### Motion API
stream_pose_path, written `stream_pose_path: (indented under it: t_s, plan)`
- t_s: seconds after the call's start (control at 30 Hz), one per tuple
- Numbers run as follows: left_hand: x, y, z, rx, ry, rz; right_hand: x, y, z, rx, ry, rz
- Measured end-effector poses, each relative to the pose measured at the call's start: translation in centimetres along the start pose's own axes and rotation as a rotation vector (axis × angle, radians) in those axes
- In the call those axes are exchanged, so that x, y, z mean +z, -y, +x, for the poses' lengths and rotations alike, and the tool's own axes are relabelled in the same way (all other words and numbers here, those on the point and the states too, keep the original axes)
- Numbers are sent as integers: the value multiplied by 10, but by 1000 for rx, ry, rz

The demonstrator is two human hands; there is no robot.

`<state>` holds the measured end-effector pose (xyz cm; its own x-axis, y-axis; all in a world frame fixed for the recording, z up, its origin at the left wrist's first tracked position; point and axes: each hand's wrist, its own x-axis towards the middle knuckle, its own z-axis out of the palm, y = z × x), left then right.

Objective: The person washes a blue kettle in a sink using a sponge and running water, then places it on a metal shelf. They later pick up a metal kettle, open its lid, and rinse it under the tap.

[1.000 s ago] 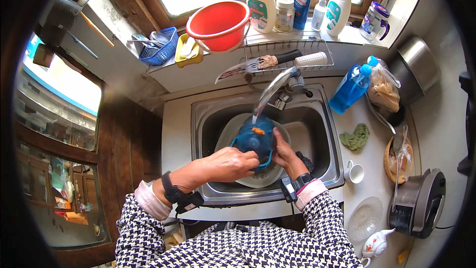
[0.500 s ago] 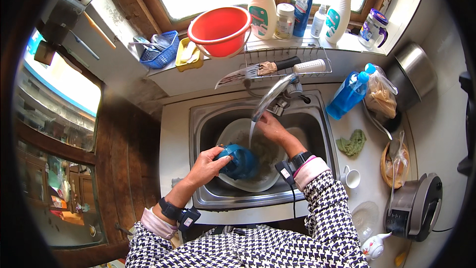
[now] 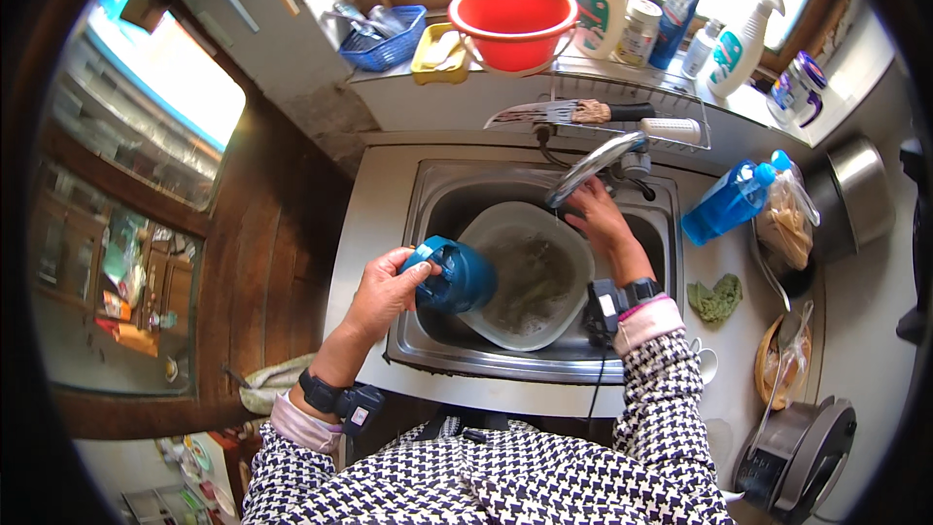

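My left hand (image 3: 384, 287) is closed on the rim and handle side of a blue plastic mug (image 3: 462, 277), tilted over the left edge of a whitish basin (image 3: 469, 329). Cloudy water with greenish bits lies in this basin, which sits in a steel sink (image 3: 418, 355). Under the curved spout of the tap (image 3: 593, 167) is my right hand (image 3: 604, 226), its fingers apart and partly covered by the spout. Nothing shows in that hand. Only a thin trickle or drip is visible below the spout.
A wire rack (image 3: 680, 102) holding a knife and a brush hangs behind the tap. A red bucket (image 3: 510, 27) and bottles line the sill. To the right are a blue detergent bottle (image 3: 724, 202), a green scrubbing cloth (image 3: 714, 298), a white cup (image 3: 708, 363) and a cooker (image 3: 792, 462).
The blue mug has been lifted up and leftward from the basin's water. My right hand has come up closer to the tap, and the strong stream has dwindled. The view has shifted.
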<state>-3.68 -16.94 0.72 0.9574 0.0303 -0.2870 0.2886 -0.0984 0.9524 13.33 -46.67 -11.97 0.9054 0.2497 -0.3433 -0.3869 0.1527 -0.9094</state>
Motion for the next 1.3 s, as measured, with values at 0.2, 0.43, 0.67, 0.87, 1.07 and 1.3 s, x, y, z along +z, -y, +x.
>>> stream_pose_path:
  t_s: [0.2, 0.43, 0.67, 0.87, 1.07, 1.3]
  plan:
    - [-18, 0, -35, -1, -79, -206, -6, -29, -55, 181, 97, -78]
    - [-34, 2, -79, 103, -142, -418, 22, -59, -101, 305, 200, -169]
    - [-33, -1, -112, 287, -93, -453, 128, -102, -147, 525, 518, 456]
    - [-29, -2, -143, 355, -21, -459, 186, -96, -157, 256, 597, 761]
    - [-32, 11, -143, 377, -196, -122, 184, -65, -158, 24, 489, 687]
    - [-19, 34, -120, 458, -349, 156, 160, -22, -163, -152, 454, 607]
